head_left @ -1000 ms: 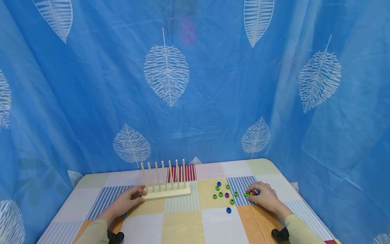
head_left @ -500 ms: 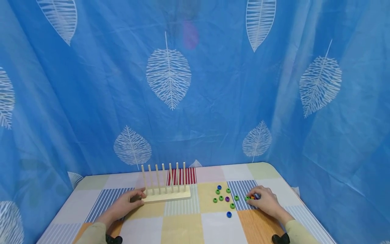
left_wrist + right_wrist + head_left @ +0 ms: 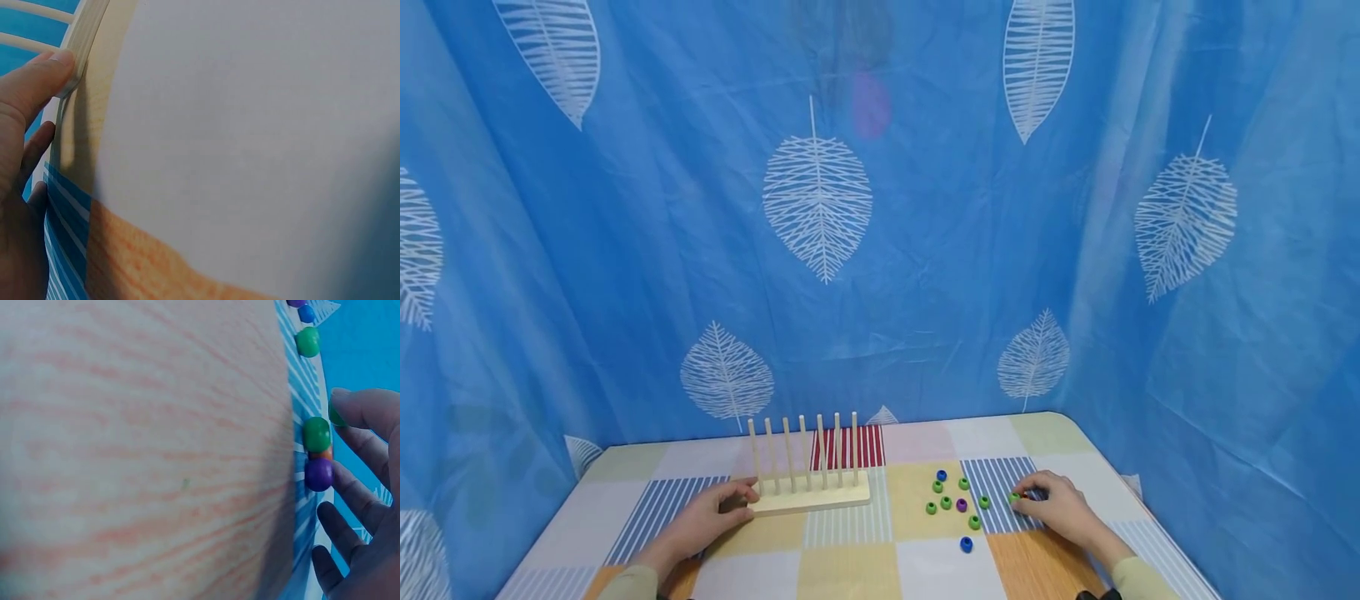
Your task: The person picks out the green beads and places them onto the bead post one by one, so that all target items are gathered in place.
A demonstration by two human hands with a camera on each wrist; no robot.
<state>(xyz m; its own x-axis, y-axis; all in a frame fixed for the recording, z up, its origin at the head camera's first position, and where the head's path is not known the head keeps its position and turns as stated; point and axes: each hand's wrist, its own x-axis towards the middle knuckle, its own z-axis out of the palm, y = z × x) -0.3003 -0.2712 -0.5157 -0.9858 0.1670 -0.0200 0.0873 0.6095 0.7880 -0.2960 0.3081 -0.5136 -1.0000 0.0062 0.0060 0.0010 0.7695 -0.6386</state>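
Note:
A pale wooden peg rack with a row of upright pegs stands on the table at left of centre in the head view. My left hand grips its left end, the thumb against the front edge of the base. In the right wrist view my right hand pinches a small green bead between thumb and index finger, partly hidden by the thumb. Just under that hand lie another green bead, an orange bead and a purple bead. The other fingers are spread beside them.
Several loose beads lie between rack and right hand, among them a purple bead and a blue bead. A patchwork-patterned cloth covers the table. Blue leaf-print curtains enclose the back and sides.
The whole head view has shifted, with table and hands lower in the frame. My right fingers stay among the beads at the right, and the orange bead shows less. My left hand keeps its hold.

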